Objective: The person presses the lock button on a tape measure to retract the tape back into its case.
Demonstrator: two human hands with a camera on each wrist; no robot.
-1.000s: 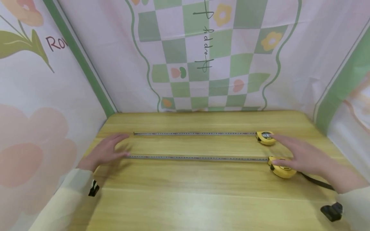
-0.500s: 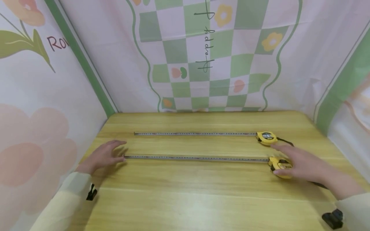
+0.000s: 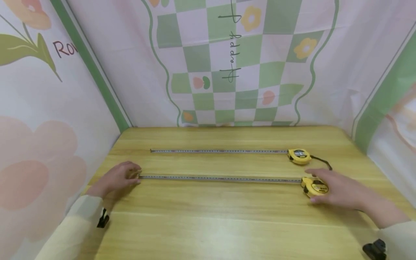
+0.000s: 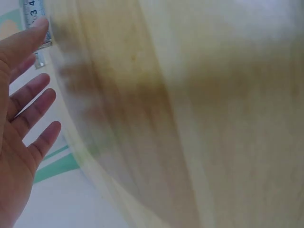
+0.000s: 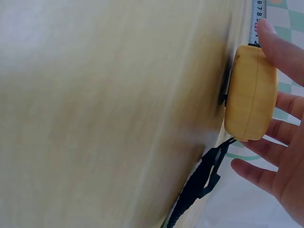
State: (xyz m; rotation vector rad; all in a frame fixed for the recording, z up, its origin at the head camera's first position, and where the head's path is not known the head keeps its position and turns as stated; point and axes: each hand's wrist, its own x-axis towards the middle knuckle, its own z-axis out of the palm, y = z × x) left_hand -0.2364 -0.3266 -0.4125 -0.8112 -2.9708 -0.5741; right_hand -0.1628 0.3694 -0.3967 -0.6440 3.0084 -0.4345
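Two yellow tape measures lie on the wooden table with their blades pulled out leftward, roughly parallel. My right hand [image 3: 346, 191] is around the nearer tape measure [image 3: 314, 187], thumb on its near side. In the right wrist view its fingers [image 5: 285, 130] are spread behind the yellow case [image 5: 251, 92], fairly straight. At the other end, my left hand [image 3: 115, 179] is beside the hooked tip of the nearer blade [image 3: 221, 178]. The left wrist view has the thumb overlapping this blade [image 4: 32, 12], other fingers spread. The farther tape measure [image 3: 299, 156] and its blade [image 3: 221, 151] are untouched.
A black wrist strap [image 5: 197, 180] hangs from the nearer case, and another strap [image 3: 322, 162] trails from the farther one. Patterned cloth [image 3: 224, 72] walls the wooden table [image 3: 221, 224] at the back and both sides.
My right hand has drawn back from between the two cases to the nearer one, uncovering the farther strap. The left hand has shifted slightly nearer and left, along with the nearer blade's visible tip.
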